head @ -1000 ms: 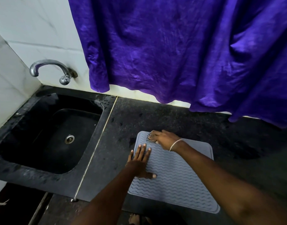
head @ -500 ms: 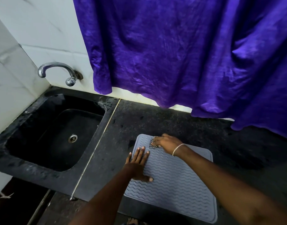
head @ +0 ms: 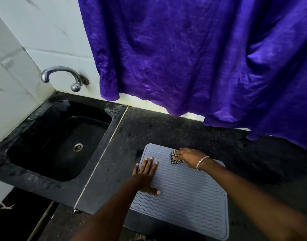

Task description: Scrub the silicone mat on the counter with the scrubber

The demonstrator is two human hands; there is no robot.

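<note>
A grey silicone mat (head: 187,197) with wavy ridges lies flat on the black counter (head: 166,129), its near edge hanging slightly over the counter's front. My right hand (head: 188,156) grips a black-and-white checkered scrubber (head: 174,158) and presses it on the mat near its far edge. My left hand (head: 145,176) lies flat on the mat's left side, fingers straight, thumb spread out.
A black sink (head: 59,143) with a metal drain sits left of the mat, under a chrome tap (head: 62,75). A purple curtain (head: 201,58) hangs over the counter's back edge. White tiled walls stand behind and to the left.
My right hand has slid the scrubber to the right along the mat's far edge, away from the far left corner. My left hand stays pressed flat on the mat.
</note>
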